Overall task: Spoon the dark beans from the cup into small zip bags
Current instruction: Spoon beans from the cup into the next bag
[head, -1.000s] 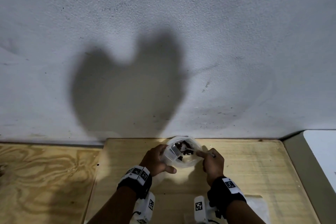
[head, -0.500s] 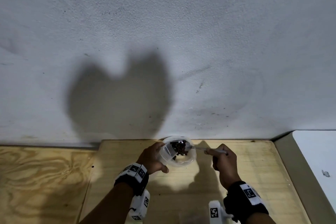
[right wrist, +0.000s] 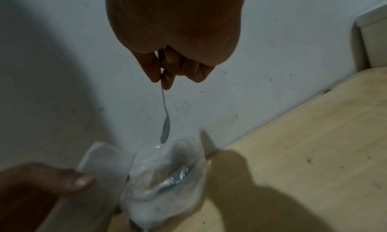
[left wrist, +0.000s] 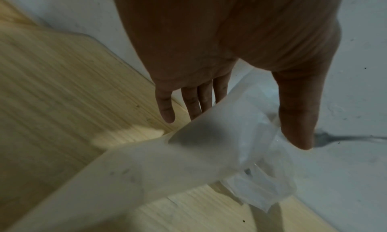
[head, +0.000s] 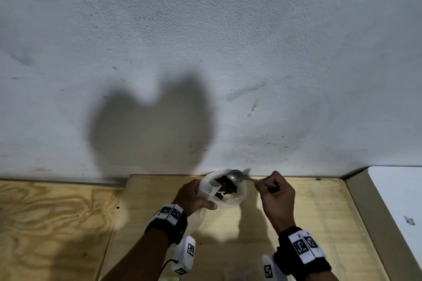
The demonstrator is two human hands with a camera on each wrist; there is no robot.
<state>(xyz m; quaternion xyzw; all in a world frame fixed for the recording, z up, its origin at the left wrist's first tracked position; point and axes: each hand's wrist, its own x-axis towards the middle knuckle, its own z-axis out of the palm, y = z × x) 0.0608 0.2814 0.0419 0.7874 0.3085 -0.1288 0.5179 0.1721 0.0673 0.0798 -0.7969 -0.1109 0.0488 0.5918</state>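
Observation:
My left hand (head: 194,194) grips a translucent plastic cup (head: 237,198) together with a clear zip bag, held tilted just above the wooden board. Dark beans (head: 226,186) show inside; I cannot tell whether they lie in the bag or the cup. In the left wrist view the thumb (left wrist: 297,111) presses the crinkled bag (left wrist: 261,177) against the frosted cup (left wrist: 199,144). My right hand (head: 276,194) pinches the handle of a metal spoon (head: 235,177). Its shiny bowl looks empty and sits at the far rim of the opening. From the right wrist the spoon (right wrist: 165,119) hangs above the bag (right wrist: 167,177).
A light wooden board (head: 319,212) lies under both hands, butted against a white wall (head: 205,52). Plywood tabletop (head: 57,223) extends to the left. A white surface with a beige edge (head: 399,201) stands at the right.
The spoon has come up out of the beans to the far rim. My right hand has moved right, away from the cup. The left hand keeps the same hold.

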